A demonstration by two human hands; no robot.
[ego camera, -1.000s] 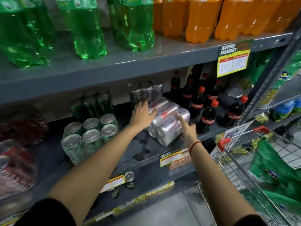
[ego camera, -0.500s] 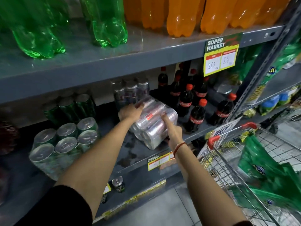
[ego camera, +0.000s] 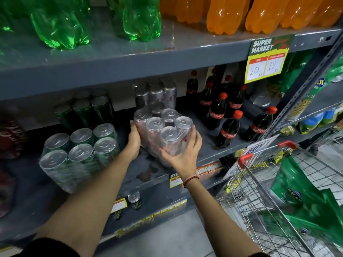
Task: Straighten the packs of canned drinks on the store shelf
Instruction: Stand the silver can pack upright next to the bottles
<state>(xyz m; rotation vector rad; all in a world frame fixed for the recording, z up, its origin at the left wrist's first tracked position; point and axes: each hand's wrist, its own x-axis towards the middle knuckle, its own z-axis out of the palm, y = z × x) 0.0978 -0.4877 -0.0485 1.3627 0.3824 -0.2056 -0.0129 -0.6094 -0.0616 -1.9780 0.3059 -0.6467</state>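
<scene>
A shrink-wrapped pack of silver cans [ego camera: 163, 127] stands upright on the grey middle shelf [ego camera: 213, 151], can tops facing up. My left hand [ego camera: 134, 138] presses against its left side. My right hand [ego camera: 183, 153] grips its front right corner, fingers wrapped around a can. To the left sits a pack of green cans [ego camera: 79, 151], upright near the shelf front. Behind it stands another green pack [ego camera: 85, 110], and a second silver pack [ego camera: 156, 93] stands at the back.
Small cola bottles [ego camera: 228, 115] with red caps stand right of the silver pack. Large green and orange bottles fill the top shelf. A wire shopping cart [ego camera: 269, 182] with green bags sits at the right. A loose can [ego camera: 134, 199] stands on the lower shelf.
The silver pack was lying on its side; both hands have tipped it upright. My right hand moved from its end to its front corner.
</scene>
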